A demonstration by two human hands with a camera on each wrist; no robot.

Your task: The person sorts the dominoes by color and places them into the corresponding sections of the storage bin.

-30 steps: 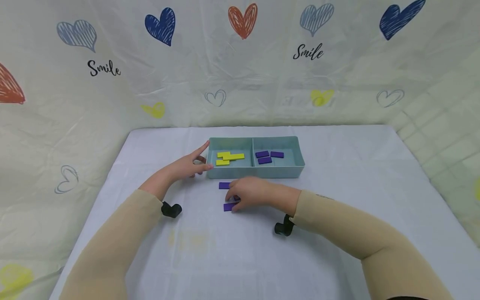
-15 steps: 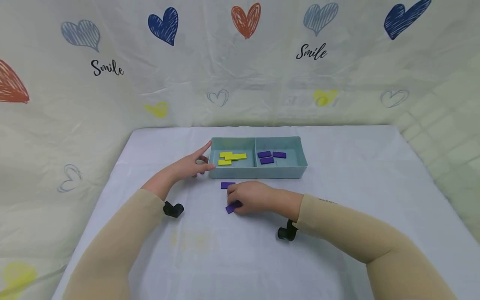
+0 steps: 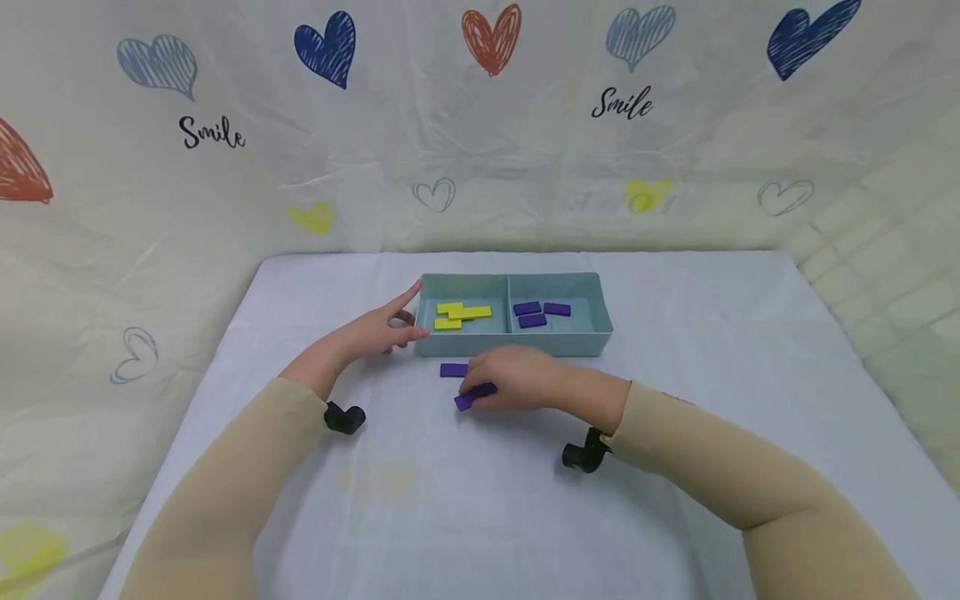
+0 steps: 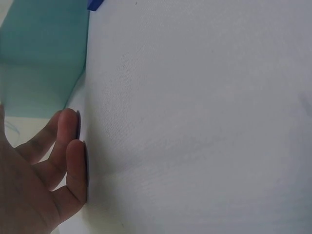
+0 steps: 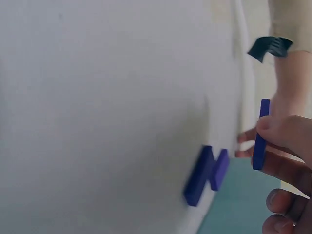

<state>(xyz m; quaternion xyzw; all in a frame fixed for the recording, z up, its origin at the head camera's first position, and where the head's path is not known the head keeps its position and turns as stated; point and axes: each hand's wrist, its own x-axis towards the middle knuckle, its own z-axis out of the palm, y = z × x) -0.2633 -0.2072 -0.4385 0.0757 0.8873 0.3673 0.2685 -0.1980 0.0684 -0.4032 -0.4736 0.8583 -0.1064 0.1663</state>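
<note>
The head view looks forward and down from above the person's chest, taking in the whole worktop [image 3: 675, 500], both forearms and the teal tray [image 3: 517, 343] at mid-distance, with a heart-printed backdrop behind. The left wrist view sits very close to the worktop – turned sideways, showing fingertips [image 4: 68, 126] and a corner of the teal tray [image 4: 44, 53]. The right wrist view is just as near and also rotated, blurred – it shares with the head view the purple piece [image 5: 260, 136] held in the right hand [image 3: 510, 377].

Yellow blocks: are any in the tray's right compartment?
No, the yellow blocks lie in the tray's left compartment; the right holds only purple blocks.
</note>
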